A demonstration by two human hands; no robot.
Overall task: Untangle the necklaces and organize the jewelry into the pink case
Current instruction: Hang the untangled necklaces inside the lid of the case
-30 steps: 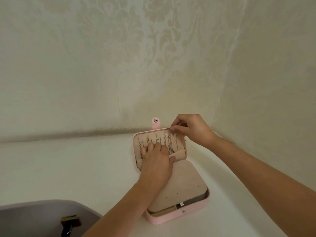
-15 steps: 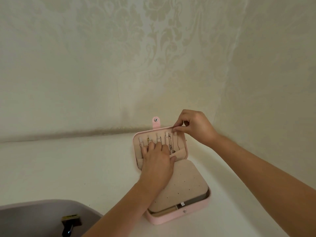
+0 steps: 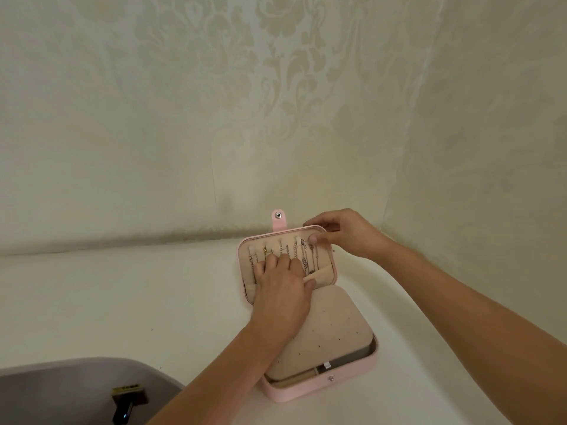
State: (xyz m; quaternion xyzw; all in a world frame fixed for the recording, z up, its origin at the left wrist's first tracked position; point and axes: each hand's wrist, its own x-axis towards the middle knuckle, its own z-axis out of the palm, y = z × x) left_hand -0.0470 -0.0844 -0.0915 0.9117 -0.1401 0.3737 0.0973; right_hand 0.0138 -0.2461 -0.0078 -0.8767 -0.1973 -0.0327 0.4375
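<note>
Pink case (image 3: pixel 352 384) sits open on the counter (image 3: pixel 122 302), lid (image 3: pixel 242 271) tilted up at the case's back edge. Necklaces (image 3: pixel 306 259) hang from the hook row inside the lid, tails dropping toward its pocket. Left hand (image 3: pixel 282 289): fingers straight and together, pressed flat on the chains. Right hand (image 3: pixel 346 231): thumb inside, fingers over the lid's top-right corner, pinching it. Chains look thin, light, limp and snag-prone: take them by the clasp end, 1 at a time, no yanking. Lid looks stiff: hold it by the rim.
</note>
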